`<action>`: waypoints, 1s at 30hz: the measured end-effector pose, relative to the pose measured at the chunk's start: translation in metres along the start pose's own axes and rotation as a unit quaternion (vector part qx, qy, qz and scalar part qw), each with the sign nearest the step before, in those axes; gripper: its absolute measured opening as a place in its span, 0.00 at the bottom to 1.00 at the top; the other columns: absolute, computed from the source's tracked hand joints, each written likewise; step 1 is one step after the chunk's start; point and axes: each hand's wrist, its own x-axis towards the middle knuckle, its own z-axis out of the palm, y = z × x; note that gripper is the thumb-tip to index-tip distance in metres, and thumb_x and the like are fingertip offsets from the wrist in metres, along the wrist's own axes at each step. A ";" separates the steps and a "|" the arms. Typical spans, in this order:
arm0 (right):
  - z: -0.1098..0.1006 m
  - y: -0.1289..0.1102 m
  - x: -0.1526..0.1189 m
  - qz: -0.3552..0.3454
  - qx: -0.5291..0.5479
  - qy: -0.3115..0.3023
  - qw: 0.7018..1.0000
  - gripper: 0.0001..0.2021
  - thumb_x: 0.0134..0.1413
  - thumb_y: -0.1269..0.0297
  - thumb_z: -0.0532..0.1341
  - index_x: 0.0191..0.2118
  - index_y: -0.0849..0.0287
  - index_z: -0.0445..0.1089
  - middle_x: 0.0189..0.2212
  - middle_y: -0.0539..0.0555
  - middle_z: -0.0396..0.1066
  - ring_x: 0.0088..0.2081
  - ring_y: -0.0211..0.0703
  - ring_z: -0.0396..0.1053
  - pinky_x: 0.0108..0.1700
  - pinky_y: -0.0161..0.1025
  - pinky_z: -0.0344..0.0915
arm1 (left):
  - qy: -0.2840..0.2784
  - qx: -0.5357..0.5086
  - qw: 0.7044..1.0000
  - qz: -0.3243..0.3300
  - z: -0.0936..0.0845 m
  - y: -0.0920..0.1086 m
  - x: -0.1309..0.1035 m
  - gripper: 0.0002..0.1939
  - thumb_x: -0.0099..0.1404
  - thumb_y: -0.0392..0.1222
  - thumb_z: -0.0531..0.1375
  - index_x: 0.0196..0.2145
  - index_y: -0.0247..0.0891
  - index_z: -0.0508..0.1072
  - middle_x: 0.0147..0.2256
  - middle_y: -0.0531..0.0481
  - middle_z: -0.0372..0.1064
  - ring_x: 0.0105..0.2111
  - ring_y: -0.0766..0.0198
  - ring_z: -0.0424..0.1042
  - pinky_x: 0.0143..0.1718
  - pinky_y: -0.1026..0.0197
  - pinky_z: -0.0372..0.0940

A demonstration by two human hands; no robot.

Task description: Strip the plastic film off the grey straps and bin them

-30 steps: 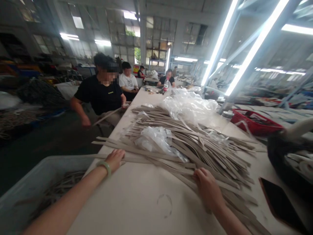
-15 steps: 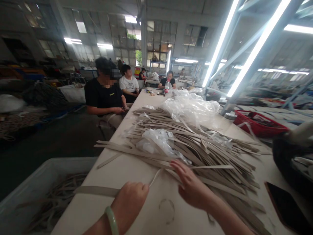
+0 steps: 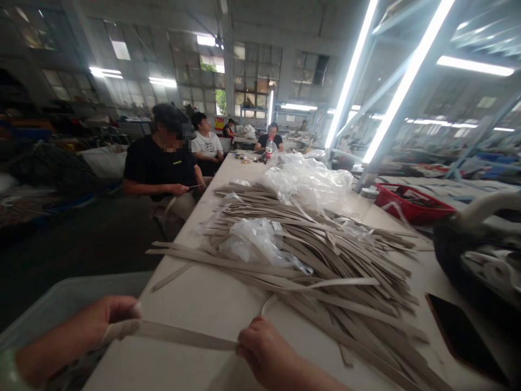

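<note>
A flat grey-brown strip point(image 3: 187, 335) is stretched between my two hands, low over the near part of the table. My left hand point(image 3: 116, 317), somewhat blurred, grips its left end above the table's left edge, and a pale bangle point(image 3: 8, 372) circles that wrist. Toward the middle, my right hand point(image 3: 262, 345) pinches the other end between thumb and fingers. A thin pale length point(image 3: 268, 304) rises from behind the right hand toward the pile. Just beyond lies a large heap of similar strips point(image 3: 325, 244), with crumpled clear plastic point(image 3: 254, 239) on it.
A grey bin point(image 3: 101, 278) stands below the table's left edge. At right lie a dark phone point(image 3: 464, 336), a black bag point(image 3: 480, 260) and a red basket point(image 3: 411, 203). A seated co-worker point(image 3: 163, 163) is at the left side, beside the white table point(image 3: 175, 296).
My left hand has moved left and pulled the strip out straight. My right hand has come down from the heap and closed on the strip. The whole view has shifted slightly.
</note>
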 end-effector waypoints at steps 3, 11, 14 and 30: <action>0.011 -0.004 0.008 0.073 0.015 0.071 0.995 0.08 0.58 0.69 0.55 0.26 0.58 0.61 0.27 0.53 0.69 0.33 0.41 0.65 0.36 0.33 0.57 | 0.046 -0.055 0.995 -0.069 -0.018 0.000 0.000 0.10 0.44 0.32 0.68 0.26 0.37 0.72 0.24 0.53 0.74 0.27 0.59 0.73 0.27 0.65 0.68; 0.011 -0.015 0.022 0.036 -0.014 0.081 0.996 0.10 0.58 0.68 0.54 0.26 0.58 0.61 0.25 0.53 0.68 0.30 0.40 0.64 0.38 0.35 0.56 | -0.046 -0.403 0.884 -0.232 0.048 0.008 0.019 0.14 0.67 0.44 0.54 0.42 0.27 0.66 0.38 0.30 0.73 0.33 0.54 0.77 0.31 0.59 0.72; 0.022 -0.013 0.020 0.007 -0.047 0.027 0.999 0.07 0.57 0.69 0.55 0.28 0.58 0.63 0.25 0.52 0.71 0.29 0.39 0.65 0.42 0.37 0.56 | -0.124 -0.466 0.849 -0.216 0.092 0.016 0.026 0.16 0.67 0.47 0.53 0.40 0.28 0.67 0.41 0.30 0.72 0.38 0.51 0.76 0.35 0.56 0.72; -0.074 0.027 0.008 0.163 -0.238 -0.165 0.943 0.08 0.48 0.74 0.58 0.25 0.60 0.74 0.26 0.61 0.77 0.30 0.52 0.75 0.31 0.39 0.61 | 0.198 -0.182 0.961 -0.070 0.109 -0.023 0.065 0.17 0.55 0.30 0.57 0.43 0.39 0.61 0.34 0.50 0.66 0.33 0.63 0.70 0.31 0.64 0.67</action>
